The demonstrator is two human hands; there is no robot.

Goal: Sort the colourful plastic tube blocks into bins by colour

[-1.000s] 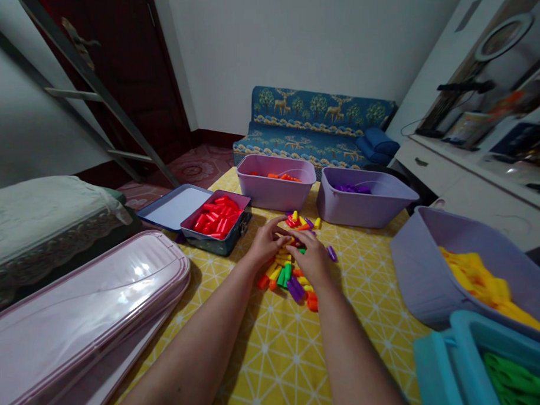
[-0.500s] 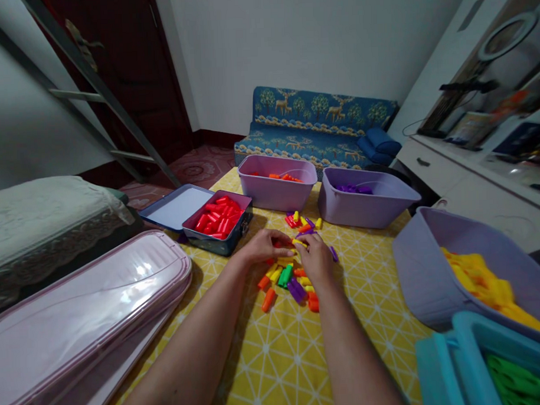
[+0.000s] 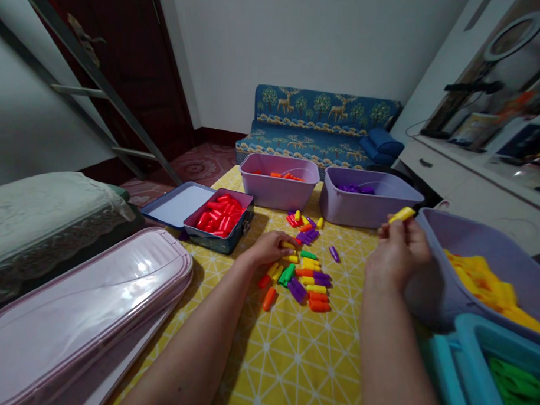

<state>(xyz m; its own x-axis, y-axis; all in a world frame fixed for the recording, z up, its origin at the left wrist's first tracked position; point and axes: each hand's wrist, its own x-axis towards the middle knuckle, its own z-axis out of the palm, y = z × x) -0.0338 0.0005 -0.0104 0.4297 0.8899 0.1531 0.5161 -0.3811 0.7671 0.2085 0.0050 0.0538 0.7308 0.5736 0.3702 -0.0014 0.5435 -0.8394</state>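
Note:
A pile of small coloured plastic pieces (image 3: 301, 272) lies in the middle of the yellow tablecloth (image 3: 284, 355). My left hand (image 3: 271, 248) rests on the pile's left edge, fingers curled over pieces I cannot make out. My right hand (image 3: 398, 251) is raised beside the rim of the tilted lilac bin of yellow pieces (image 3: 471, 260) and pinches a yellow piece (image 3: 402, 214) at its fingertips.
A tin of red pieces (image 3: 220, 219) with its lid open sits at left. Two lilac bins stand at the back, one with orange pieces (image 3: 278, 181), one with purple (image 3: 367, 196). A turquoise bin of green pieces (image 3: 501, 366) is at lower right. A long pink case (image 3: 79, 315) lies left.
My right hand has left the pile and swung right and up with a yellow piece, to the rim of the yellow bin. My left hand stays on the pile.

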